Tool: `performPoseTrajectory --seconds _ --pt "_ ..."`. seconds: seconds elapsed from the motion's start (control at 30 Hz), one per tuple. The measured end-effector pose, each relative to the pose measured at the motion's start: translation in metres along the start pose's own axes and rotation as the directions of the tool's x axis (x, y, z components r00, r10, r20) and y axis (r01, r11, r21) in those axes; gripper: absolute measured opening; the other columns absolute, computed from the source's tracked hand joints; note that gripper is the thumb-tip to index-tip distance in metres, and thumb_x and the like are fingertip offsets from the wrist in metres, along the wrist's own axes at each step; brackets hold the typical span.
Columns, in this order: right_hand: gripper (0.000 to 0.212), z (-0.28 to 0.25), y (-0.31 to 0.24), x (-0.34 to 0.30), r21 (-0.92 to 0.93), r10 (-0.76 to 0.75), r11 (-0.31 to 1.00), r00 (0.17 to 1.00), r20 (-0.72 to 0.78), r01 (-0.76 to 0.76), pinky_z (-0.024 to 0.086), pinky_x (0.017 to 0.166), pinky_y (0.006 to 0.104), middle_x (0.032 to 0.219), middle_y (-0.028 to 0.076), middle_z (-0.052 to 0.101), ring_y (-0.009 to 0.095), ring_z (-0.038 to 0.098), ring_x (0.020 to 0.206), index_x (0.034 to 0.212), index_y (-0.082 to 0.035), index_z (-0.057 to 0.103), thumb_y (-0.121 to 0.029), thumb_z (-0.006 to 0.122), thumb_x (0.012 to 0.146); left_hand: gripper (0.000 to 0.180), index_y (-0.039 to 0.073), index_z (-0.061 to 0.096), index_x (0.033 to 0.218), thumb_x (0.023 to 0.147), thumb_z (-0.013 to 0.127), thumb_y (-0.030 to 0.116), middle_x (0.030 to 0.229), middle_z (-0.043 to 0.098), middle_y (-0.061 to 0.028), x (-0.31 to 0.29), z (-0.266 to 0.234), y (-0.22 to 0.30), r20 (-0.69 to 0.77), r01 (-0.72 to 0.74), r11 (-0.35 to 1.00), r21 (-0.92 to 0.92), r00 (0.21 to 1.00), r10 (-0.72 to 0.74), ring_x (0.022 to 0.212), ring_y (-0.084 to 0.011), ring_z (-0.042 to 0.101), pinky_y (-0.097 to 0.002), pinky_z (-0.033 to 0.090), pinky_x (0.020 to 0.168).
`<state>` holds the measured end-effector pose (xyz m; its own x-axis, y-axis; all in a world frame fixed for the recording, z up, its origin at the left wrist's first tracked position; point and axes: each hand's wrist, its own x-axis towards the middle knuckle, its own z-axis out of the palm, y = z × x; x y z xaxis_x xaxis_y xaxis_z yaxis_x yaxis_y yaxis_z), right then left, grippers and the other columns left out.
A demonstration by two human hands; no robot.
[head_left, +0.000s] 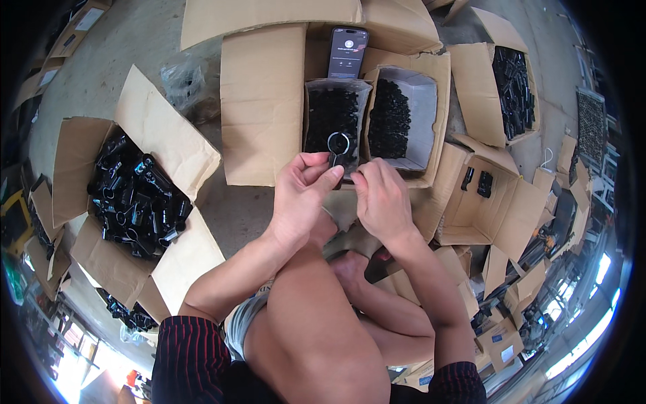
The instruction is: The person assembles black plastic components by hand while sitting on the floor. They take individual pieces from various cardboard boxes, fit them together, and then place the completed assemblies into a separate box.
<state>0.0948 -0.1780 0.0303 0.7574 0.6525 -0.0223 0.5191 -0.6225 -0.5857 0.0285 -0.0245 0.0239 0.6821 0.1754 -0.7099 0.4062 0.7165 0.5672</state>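
My left hand pinches a silver split key ring between thumb and forefinger; the ring stands upright above the fingertips, with a dark piece below it partly hidden by the thumb. Close beside it, my right hand has its thumb and fingers pressed together. What they hold, if anything, is hidden. Both hands are at the near edge of an open cardboard box. Inside it, a lined tray of small black parts lies beside a second grey-lined tray with more black parts.
A phone with its screen lit leans at the box's far side. On the left, an open carton holds black pieces with rings. To the right are a carton with two black pieces and another of black parts. Clear plastic lies on the floor.
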Motion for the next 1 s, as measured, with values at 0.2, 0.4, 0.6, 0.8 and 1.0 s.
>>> performPoseTrajectory --seconds 0.2,0.4,0.6,0.8,1.0 --pt "0.014 -0.007 0.043 0.004 -0.102 0.233 0.967 0.972 -0.019 -0.234 0.050 0.080 0.0466 0.095 0.017 0.062 0.038 0.062 0.092 0.100 0.000 0.061 -0.013 0.064 0.095 0.031 0.001 0.059 0.126 0.100 0.065 0.017 0.123 0.070 -0.0111 0.004 -0.020 0.003 0.147 0.136 0.982 -0.133 0.982 -0.116 0.107 -0.0156 0.067 -0.0243 0.050 0.078" --pt "0.025 0.006 0.113 0.020 -0.287 0.371 0.893 0.928 0.035 -0.347 0.051 0.090 0.0502 0.112 0.022 0.065 0.042 0.063 0.106 0.116 -0.001 0.061 -0.016 0.063 0.097 0.034 0.004 0.060 0.130 0.103 0.059 0.025 0.133 0.066 -0.0103 -0.009 -0.019 0.025 0.345 0.267 0.908 -0.323 0.927 -0.150 0.111 -0.0164 0.066 -0.0245 0.043 0.065" --pt "0.028 0.037 0.165 0.046 -0.305 0.495 0.812 0.864 -0.091 -0.498 0.052 0.091 0.0522 0.115 0.023 0.065 0.044 0.065 0.106 0.119 -0.001 0.058 -0.014 0.064 0.095 0.028 0.005 0.060 0.126 0.099 0.066 0.013 0.132 0.066 -0.0126 -0.024 -0.007 0.032 0.201 0.140 0.963 -0.229 0.975 -0.094 0.114 -0.0183 0.066 -0.0257 0.050 0.085" --pt "0.020 0.049 0.173 0.048 -0.285 0.501 0.815 0.861 -0.091 -0.505 0.052 0.086 0.0522 0.106 0.023 0.068 0.045 0.066 0.098 0.109 -0.001 0.058 -0.009 0.066 0.093 0.031 0.008 0.056 0.117 0.092 0.068 -0.007 0.132 0.065 -0.0183 -0.034 0.001 0.038 0.113 -0.042 0.966 -0.257 0.991 0.073 0.118 -0.0208 0.065 -0.0353 0.048 0.107" --pt "0.020 0.043 0.158 0.045 -0.336 0.445 0.832 0.893 -0.073 -0.442 0.052 0.085 0.0533 0.109 0.025 0.067 0.046 0.066 0.097 0.109 -0.001 0.055 -0.018 0.060 0.099 0.031 0.003 0.057 0.109 0.087 0.071 -0.013 0.113 0.072 -0.0116 -0.039 0.007 0.042 0.093 -0.085 0.952 -0.293 0.989 0.116 0.105 -0.0128 0.067 -0.0276 0.053 0.092"
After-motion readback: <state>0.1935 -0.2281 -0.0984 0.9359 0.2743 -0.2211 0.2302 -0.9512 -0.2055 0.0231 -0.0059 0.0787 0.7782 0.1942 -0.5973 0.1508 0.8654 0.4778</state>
